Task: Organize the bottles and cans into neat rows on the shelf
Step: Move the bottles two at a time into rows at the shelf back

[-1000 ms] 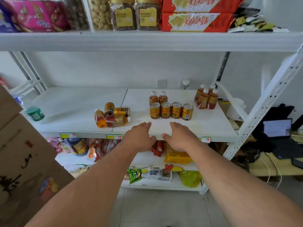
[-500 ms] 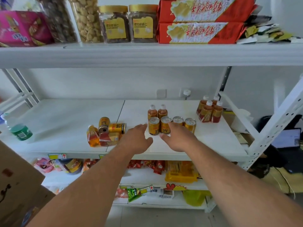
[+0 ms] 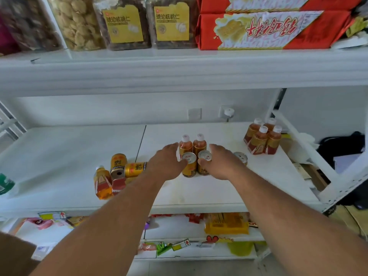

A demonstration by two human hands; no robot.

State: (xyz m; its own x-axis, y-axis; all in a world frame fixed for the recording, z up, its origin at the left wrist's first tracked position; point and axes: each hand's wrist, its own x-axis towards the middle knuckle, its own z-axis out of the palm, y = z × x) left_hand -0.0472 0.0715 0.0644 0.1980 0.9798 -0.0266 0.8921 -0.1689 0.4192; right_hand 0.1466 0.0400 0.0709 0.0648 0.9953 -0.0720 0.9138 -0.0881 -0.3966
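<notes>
On the white middle shelf (image 3: 59,156) two gold cans (image 3: 189,166) stand side by side, with two orange bottles (image 3: 185,145) with white caps right behind them. My left hand (image 3: 166,163) lies flat at their left, thumb touching the left can's rim. My right hand (image 3: 222,162) lies flat at their right, thumb against the second can. A further gold can (image 3: 241,156) peeks out behind my right hand. To the left is a jumble: an upright can (image 3: 118,161), a can on its side (image 3: 135,169) and two toppled bottles (image 3: 102,183).
Several upright orange bottles (image 3: 262,137) are grouped at the shelf's back right. A green-capped container (image 3: 5,183) sits at the far left edge. The upper shelf board (image 3: 179,70) with snack jars and red boxes hangs low overhead. A white diagonal brace (image 3: 302,148) bounds the right side.
Both hands have reached forward from the shelf's front edge to either side of the front cans. My head has moved closer and tilted up.
</notes>
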